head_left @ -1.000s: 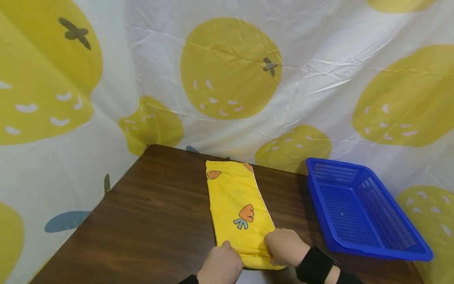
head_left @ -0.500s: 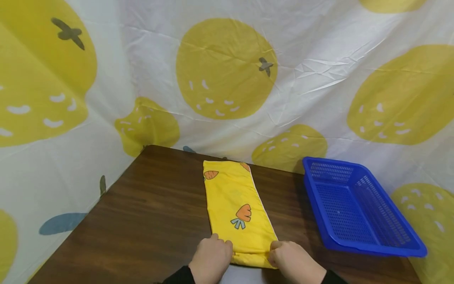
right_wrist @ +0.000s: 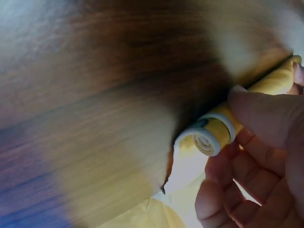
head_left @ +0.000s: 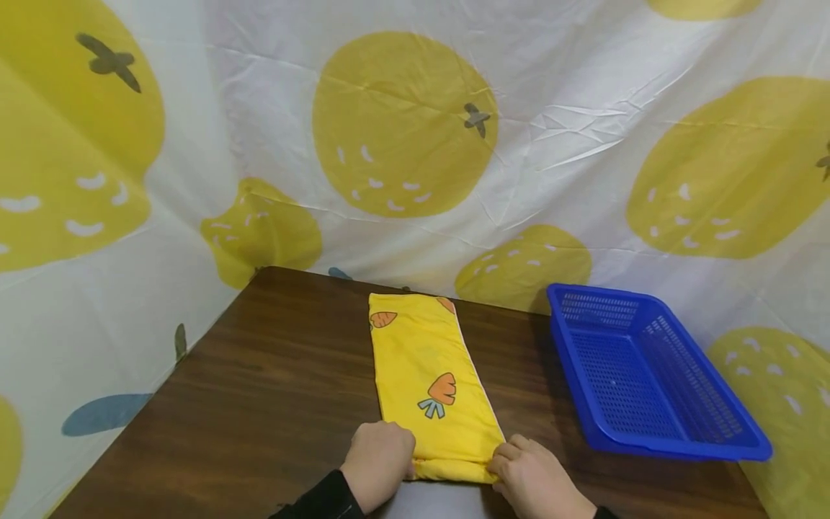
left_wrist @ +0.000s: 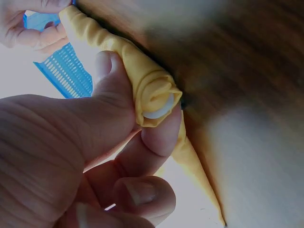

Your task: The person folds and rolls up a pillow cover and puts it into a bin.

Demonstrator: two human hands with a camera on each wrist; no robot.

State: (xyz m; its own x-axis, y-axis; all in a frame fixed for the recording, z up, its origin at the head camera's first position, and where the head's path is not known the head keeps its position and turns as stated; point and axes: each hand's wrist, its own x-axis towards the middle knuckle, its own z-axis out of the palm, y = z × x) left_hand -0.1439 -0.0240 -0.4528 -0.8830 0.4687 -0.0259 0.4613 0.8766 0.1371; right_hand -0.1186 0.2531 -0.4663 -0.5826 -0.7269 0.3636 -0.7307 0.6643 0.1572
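A yellow cloth [head_left: 428, 353] printed with orange carrots lies as a long strip on the dark wooden table, its near end turned up into a small roll [head_left: 454, 470]. With thumb and index finger, my left hand [head_left: 379, 461] pinches the left end of this roll; the left wrist view shows the spiral of layers and some white edging between the fingertips [left_wrist: 105, 66]. My right hand [head_left: 534, 476] grips the right end, its thumb [right_wrist: 261, 111] on top and its other fingers curled beneath. White piping rings the coiled end in the right wrist view.
A blue plastic basket [head_left: 681, 448] with perforated walls stands on the right side of the dark wooden table [head_left: 279, 375]. A white fabric backdrop [head_left: 272, 122] with large yellow fruit prints hangs behind and along the left.
The roll at the near end has moved slightly away from the body, with both hands following it. The right hand's fingers have shifted their grip. The head view has turned slightly right.
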